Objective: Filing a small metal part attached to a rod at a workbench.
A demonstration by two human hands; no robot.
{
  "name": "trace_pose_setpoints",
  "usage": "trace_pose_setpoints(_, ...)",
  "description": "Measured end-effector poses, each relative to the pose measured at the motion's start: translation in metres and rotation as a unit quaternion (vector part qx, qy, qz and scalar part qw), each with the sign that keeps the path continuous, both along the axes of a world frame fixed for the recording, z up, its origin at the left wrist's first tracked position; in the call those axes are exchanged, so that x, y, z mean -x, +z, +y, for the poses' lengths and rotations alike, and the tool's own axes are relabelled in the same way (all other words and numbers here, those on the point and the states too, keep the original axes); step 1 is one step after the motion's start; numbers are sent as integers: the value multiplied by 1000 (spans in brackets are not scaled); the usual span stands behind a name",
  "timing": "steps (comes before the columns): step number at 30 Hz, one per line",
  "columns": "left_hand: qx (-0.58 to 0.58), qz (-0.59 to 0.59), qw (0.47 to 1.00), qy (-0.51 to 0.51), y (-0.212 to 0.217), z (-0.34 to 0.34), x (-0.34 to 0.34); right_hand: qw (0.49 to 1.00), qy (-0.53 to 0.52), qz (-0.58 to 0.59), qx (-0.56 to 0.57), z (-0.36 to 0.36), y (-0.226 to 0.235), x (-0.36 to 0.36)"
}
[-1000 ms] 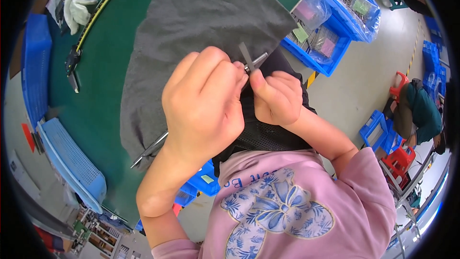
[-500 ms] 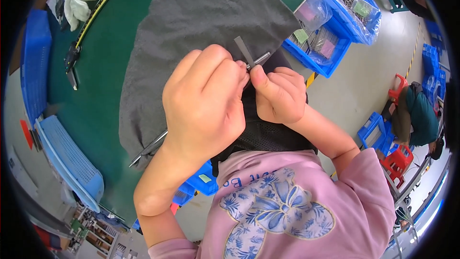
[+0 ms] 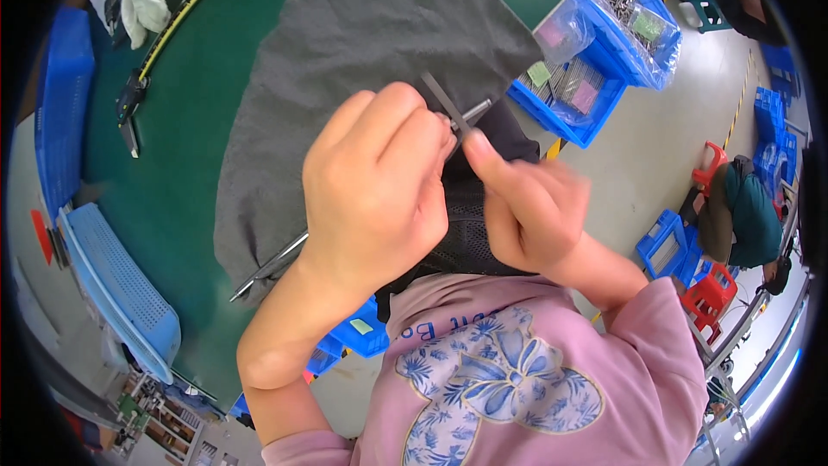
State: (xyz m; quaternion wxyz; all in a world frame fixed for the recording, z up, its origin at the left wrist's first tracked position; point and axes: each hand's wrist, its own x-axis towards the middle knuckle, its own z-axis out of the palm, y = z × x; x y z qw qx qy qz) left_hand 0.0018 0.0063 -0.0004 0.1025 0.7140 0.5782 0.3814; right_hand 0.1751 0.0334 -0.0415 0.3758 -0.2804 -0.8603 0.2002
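Note:
My left hand [image 3: 375, 185] is a closed fist round a thin shiny metal rod [image 3: 476, 111], whose end sticks out past the fingers to the right. A flat, narrow grey strip [image 3: 442, 98] crosses that rod; its kind I cannot make out. My right hand [image 3: 535, 203], a little blurred, pinches the strip's near end with the thumb on top. Beyond my left wrist a slim metal shaft [image 3: 269, 267] shows over the grey cloth [image 3: 345, 43]. Whether it is the same rod is hidden by the fist.
A tape measure [image 3: 131, 103], drawn out, and a white glove [image 3: 145, 0] lie on the green table [image 3: 194, 112]. Blue bins [image 3: 595, 121] of metal parts stand at the upper right. Light blue baskets [image 3: 129, 285] line the left edge. Another person [image 3: 746, 216] is far right.
My right hand has shifted right and slightly down, and its fingers have loosened a little. The strip has slid a bit the same way across the rod. The left fist stays closed.

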Motion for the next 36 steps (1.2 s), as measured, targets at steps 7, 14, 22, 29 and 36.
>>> trace_pose_setpoints(7, -4, -3, 1000, 15, 1, 1, 1, 999, -9, -19, 32, -6, 10, -18)
trace_pose_setpoints(14, -6, -4, 1000, 19, 2, -2, -2, 990, 29, -120, 73, -6, 42, -16)
trace_pose_setpoints(22, -1, 10, 1000, 10, 1, -3, 1, 996, 11, -78, 30, -5, 25, -7)
trace_pose_setpoints(29, 1, 19, 1000, 5, 2, -3, 3, 1000, -25, -2, -6, -2, 8, 9)
trace_pose_setpoints(36, 1, 11, 1000, -2, 1, -1, 1, 996, -25, 73, -39, 0, -16, 13)
